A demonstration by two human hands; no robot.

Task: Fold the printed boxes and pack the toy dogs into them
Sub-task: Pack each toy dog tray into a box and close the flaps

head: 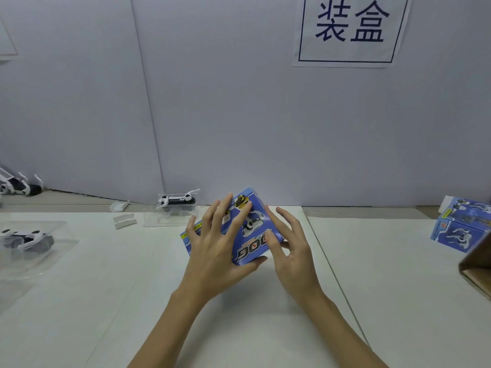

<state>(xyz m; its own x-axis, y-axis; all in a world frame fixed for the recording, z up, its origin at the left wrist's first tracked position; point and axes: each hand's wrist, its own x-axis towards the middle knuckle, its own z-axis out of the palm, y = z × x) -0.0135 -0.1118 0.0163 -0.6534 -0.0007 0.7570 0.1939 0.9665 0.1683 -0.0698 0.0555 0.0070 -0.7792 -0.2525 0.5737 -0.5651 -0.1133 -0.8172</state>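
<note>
A blue printed box point(253, 229) with a toy dog picture sits tilted on the white table, in the middle. My left hand point(218, 240) lies across its top and left side, fingers spread and straight, thumb under the near edge. My right hand point(288, 243) touches its right side with straight spread fingers. A black and white toy dog point(177, 200) rests in a clear plastic tray behind the box. Another toy dog point(25, 239) lies in a clear tray at the left. A third dog point(18, 185) lies at the far left by the wall.
Two blue printed boxes point(462, 224) are stacked at the right edge, beside a brown cardboard carton point(478, 272). Two small white plastic pieces point(122, 213) lie behind left of the box. A grey wall with a paper sign point(350, 30) stands close behind the table.
</note>
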